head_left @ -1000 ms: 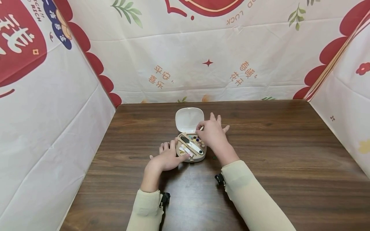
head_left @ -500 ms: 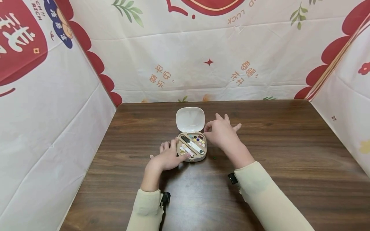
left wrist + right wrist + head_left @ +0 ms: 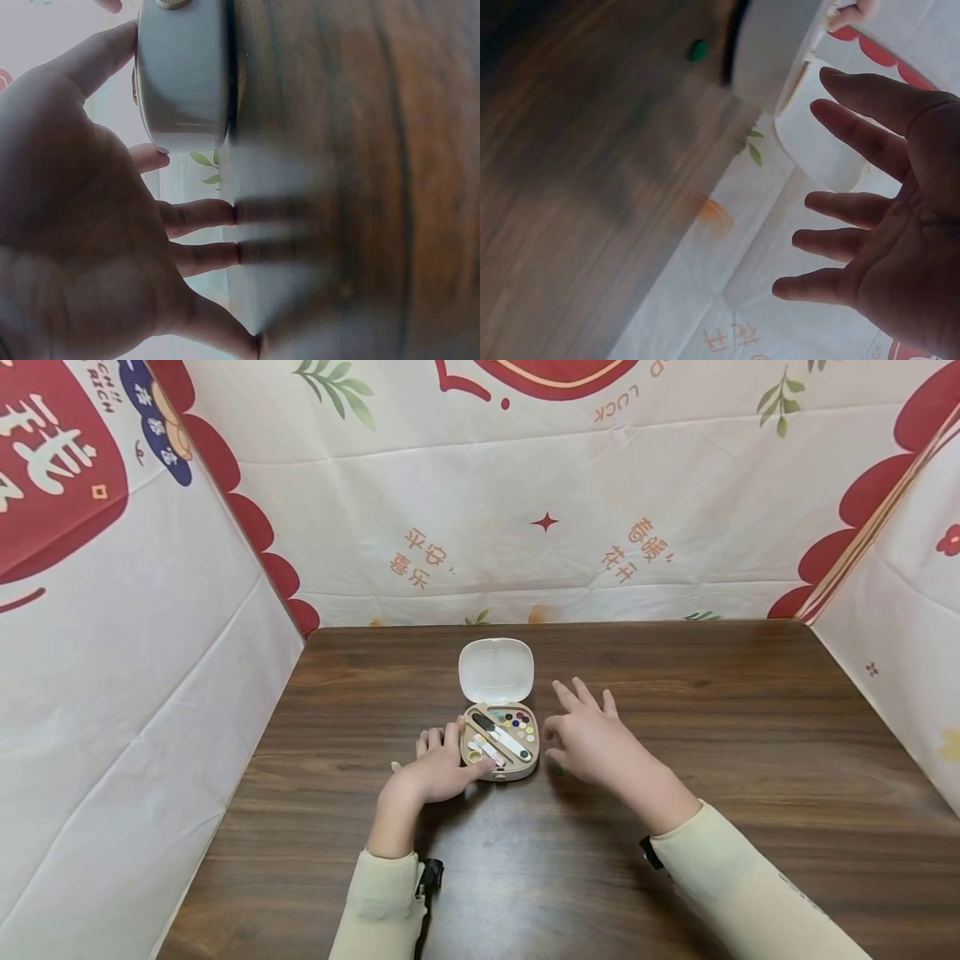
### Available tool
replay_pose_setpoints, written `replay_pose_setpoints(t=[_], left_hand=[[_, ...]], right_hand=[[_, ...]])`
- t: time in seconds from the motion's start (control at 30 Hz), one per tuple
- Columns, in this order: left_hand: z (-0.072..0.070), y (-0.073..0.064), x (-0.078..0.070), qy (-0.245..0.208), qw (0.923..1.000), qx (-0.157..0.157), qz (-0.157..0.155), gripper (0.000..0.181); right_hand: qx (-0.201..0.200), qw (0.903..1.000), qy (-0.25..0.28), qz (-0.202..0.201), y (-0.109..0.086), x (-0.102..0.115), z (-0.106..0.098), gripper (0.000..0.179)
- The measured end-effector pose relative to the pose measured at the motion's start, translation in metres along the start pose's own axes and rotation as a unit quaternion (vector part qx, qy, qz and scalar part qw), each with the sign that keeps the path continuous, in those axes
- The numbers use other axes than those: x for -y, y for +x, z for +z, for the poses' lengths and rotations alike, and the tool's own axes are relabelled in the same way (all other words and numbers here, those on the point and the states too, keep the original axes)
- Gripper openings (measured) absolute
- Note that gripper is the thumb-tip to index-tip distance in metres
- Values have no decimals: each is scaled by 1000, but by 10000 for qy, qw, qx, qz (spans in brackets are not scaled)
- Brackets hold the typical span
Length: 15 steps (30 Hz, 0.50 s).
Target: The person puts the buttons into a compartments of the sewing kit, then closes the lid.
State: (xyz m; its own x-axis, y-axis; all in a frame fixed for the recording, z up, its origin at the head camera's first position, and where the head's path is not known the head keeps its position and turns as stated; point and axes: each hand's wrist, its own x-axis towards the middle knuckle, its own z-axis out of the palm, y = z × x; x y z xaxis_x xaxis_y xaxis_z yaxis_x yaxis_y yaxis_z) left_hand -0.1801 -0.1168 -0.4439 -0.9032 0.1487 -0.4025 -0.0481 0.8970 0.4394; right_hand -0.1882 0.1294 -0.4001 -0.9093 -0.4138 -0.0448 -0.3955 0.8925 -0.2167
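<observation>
On the table sits a sewing kit box (image 3: 501,775), its white lid (image 3: 497,672) tipped back. A dark-tipped white tool (image 3: 501,737) lies diagonally across its tray, with several coloured buttons (image 3: 516,720) behind it. My left hand (image 3: 435,772) steadies the box at its front left corner: thumb on the front rim, index fingertip at the side. In the left wrist view, its other fingertips (image 3: 225,212) rest on the table. To the right of the box hovers my right hand (image 3: 592,743), fingers spread and holding nothing. Near its thumb lies a green button (image 3: 697,50) on the table.
The brown wooden table (image 3: 360,693) extends around the box on all sides. White printed cloth (image 3: 480,510) hangs behind it and along both sides. Each cuff carries a small black wrist camera (image 3: 432,875).
My right hand has moved away from the button compartment, out to the right and toward the green button, and its pinched fingers have spread. The left hand has stayed at the box.
</observation>
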Motion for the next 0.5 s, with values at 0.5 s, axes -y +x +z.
replay_pose_setpoints(t=[0.5], left_hand=[[-1,-1,-1,3,10000,-10,-44,97]], right_hand=[[-241,9905,-497,-1262,-16,-29,35,12]])
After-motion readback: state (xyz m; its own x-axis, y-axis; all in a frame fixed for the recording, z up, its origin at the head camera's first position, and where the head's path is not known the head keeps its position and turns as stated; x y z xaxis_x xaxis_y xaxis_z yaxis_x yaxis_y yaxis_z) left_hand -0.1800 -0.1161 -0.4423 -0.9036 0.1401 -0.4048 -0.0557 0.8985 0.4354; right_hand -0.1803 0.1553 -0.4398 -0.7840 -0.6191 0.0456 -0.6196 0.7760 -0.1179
